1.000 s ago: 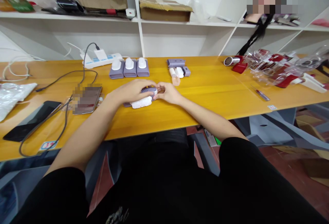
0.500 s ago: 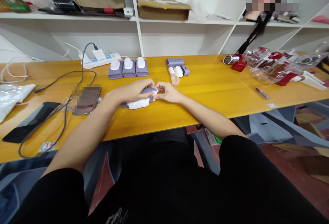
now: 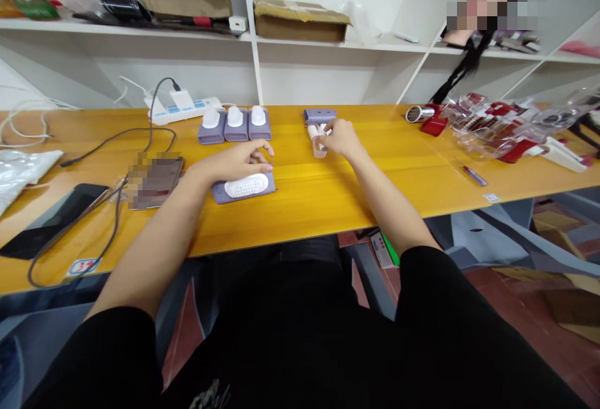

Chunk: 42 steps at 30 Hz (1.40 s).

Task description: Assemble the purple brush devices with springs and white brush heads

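My left hand (image 3: 241,160) hovers just over a flat purple piece with a white oval, knobbly pad (image 3: 246,186) lying on the table. Its fingers are loosely curved and apart, with nothing in them. Farther right, my right hand (image 3: 343,138) reaches into a small group of parts, thumb and fingertips pinched together. Beside those fingertips are a pinkish translucent piece (image 3: 320,149) and a white cylindrical part (image 3: 313,132). What the pinch holds, if anything, is hidden. Behind them lies a purple block (image 3: 319,115).
Purple blocks topped with white ovals (image 3: 235,124) stand in a row at the back. On the left are a power strip (image 3: 185,111), a black phone (image 3: 56,218), a brown phone-like slab (image 3: 159,181) and loose cables. Red and clear plastic parts (image 3: 501,121) crowd the right side.
Both hands were together on a purple piece with a white round part. Now they are apart: my right hand has moved away and right to the small parts, while my left has opened.
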Motion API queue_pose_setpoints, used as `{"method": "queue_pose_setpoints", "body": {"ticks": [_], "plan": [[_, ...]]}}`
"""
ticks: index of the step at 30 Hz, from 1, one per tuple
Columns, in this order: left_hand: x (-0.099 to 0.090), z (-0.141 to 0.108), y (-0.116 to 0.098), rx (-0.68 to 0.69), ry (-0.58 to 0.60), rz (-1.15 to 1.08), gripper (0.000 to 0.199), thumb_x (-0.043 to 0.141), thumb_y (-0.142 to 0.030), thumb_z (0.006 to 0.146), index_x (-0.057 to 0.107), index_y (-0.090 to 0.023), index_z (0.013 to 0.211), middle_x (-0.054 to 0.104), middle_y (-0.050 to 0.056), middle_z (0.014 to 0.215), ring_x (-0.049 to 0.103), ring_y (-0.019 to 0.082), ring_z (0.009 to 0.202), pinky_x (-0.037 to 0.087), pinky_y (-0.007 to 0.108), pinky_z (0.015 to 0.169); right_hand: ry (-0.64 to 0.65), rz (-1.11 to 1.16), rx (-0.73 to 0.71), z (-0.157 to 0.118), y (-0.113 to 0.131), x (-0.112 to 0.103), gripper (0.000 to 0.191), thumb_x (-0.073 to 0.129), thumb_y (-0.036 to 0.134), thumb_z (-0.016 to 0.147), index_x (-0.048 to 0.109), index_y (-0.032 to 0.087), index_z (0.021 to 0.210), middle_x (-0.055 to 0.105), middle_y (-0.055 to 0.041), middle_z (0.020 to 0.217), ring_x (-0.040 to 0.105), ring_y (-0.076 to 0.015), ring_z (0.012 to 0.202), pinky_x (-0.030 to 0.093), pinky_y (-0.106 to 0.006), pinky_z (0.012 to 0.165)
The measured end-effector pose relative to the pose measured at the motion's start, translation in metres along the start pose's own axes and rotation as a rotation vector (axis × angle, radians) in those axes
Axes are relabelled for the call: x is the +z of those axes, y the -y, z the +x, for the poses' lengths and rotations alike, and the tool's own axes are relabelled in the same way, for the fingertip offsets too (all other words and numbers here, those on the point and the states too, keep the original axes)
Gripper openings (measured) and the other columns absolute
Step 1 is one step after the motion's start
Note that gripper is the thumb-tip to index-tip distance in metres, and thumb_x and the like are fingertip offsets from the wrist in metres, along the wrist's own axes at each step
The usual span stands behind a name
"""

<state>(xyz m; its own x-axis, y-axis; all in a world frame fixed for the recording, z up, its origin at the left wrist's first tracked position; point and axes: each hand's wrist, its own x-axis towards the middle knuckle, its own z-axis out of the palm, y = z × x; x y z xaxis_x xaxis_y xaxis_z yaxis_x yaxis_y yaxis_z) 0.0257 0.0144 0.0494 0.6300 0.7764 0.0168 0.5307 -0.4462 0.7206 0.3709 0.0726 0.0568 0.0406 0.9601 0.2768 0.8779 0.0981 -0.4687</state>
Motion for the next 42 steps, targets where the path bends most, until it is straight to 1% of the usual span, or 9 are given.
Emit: {"method": "queue_pose_setpoints", "body": {"ticks": [5,14,19,22,26,29,34,38,42], "plan": [[-0.003,-0.001,0.002,-0.097,0.034,-0.036,0.051,0.079,-0.058,0.092,0.06,-0.03,0.13,0.069,-0.001,0.087,0.059,0.018,0.064,0.043,0.031,0.06,0.076,-0.217,0.003,0.007,0.016,0.013,0.027,0.084,0.019,0.092,0.085,0.009,0.117,0.083,-0.025,0.122,0.08,-0.0439,0.124,0.063,-0.056,0.11],[0.005,0.014,0.009,-0.134,0.135,-0.103,0.048,0.08,-0.062,0.09,0.066,-0.026,0.119,0.05,-0.005,0.069,0.047,0.017,0.058,0.037,0.03,0.058,0.094,-0.325,-0.045,-0.004,0.012,0.026,0.044,0.071,0.034,0.111,0.074,0.007,0.146,0.079,-0.0292,0.139,0.074,-0.0434,0.137,0.057,-0.054,0.119],[0.018,0.026,0.016,-0.033,0.11,-0.124,0.048,0.081,-0.065,0.088,0.073,-0.023,0.11,0.069,0.003,0.085,0.062,0.02,0.075,0.048,0.032,0.069,0.063,-0.307,-0.073,-0.014,0.018,0.021,0.037,0.068,0.033,0.113,0.077,0.01,0.141,0.079,-0.0273,0.14,0.076,-0.041,0.132,0.057,-0.051,0.115],[0.023,0.031,0.02,-0.027,0.1,-0.153,0.049,0.082,-0.065,0.086,0.074,-0.022,0.108,0.076,0.007,0.094,0.069,0.022,0.082,0.053,0.035,0.076,0.073,-0.139,-0.223,-0.025,0.03,0.016,0.029,0.067,0.035,0.114,0.082,0.014,0.127,0.084,-0.0211,0.129,0.079,-0.0353,0.121,0.058,-0.046,0.11],[0.014,0.019,0.024,-0.073,0.019,-0.119,0.048,0.078,-0.062,0.092,0.074,-0.024,0.121,0.081,0.008,0.102,0.076,0.026,0.089,0.059,0.039,0.081,0.461,0.223,-0.369,-0.044,0.039,0.019,0.038,0.075,0.054,0.108,0.083,0.017,0.103,0.083,-0.0092,0.093,0.077,-0.0244,0.085,0.061,-0.038,0.086],[-0.004,-0.005,0.026,-0.077,-0.062,-0.096,0.052,0.07,-0.068,0.1,0.072,-0.024,0.128,0.084,0.01,0.115,0.08,0.029,0.106,0.063,0.045,0.096,0.73,0.42,-0.393,-0.06,0.035,0.031,0.043,0.083,0.061,0.099,0.082,0.019,0.109,0.082,-0.0065,0.093,0.074,-0.0208,0.076,0.061,-0.035,0.073],[-0.018,-0.051,0.02,-0.148,0.047,0.009,0.069,0.074,-0.078,0.095,0.072,-0.024,0.138,0.084,0.013,0.127,0.079,0.032,0.115,0.063,0.045,0.099,0.586,0.468,-0.562,-0.081,0.031,0.056,0.08,0.102,0.058,0.079,0.074,0.02,0.143,0.078,-0.0154,0.137,0.076,-0.0227,0.094,0.067,-0.041,0.087],[-0.004,-0.068,0.016,-0.16,0.051,-0.024,0.081,0.083,-0.076,0.088,0.069,-0.022,0.147,0.081,0.014,0.131,0.077,0.032,0.119,0.063,0.045,0.102,0.549,0.441,-0.644,-0.082,0.033,0.062,0.071,0.094,0.055,0.091,0.072,0.02,0.149,0.075,-0.0166,0.143,0.076,-0.0248,0.1,0.067,-0.046,0.095],[0.009,-0.064,0.021,-0.159,0.024,-0.082,0.096,0.091,-0.071,0.082,0.061,-0.021,0.159,0.077,0.016,0.134,0.075,0.033,0.122,0.062,0.048,0.104,0.536,0.468,-0.723,-0.079,0.029,0.059,0.074,0.093,0.05,0.093,0.067,0.022,0.156,0.068,-0.0186,0.155,0.074,-0.032,0.123,0.067,-0.049,0.1]]}}
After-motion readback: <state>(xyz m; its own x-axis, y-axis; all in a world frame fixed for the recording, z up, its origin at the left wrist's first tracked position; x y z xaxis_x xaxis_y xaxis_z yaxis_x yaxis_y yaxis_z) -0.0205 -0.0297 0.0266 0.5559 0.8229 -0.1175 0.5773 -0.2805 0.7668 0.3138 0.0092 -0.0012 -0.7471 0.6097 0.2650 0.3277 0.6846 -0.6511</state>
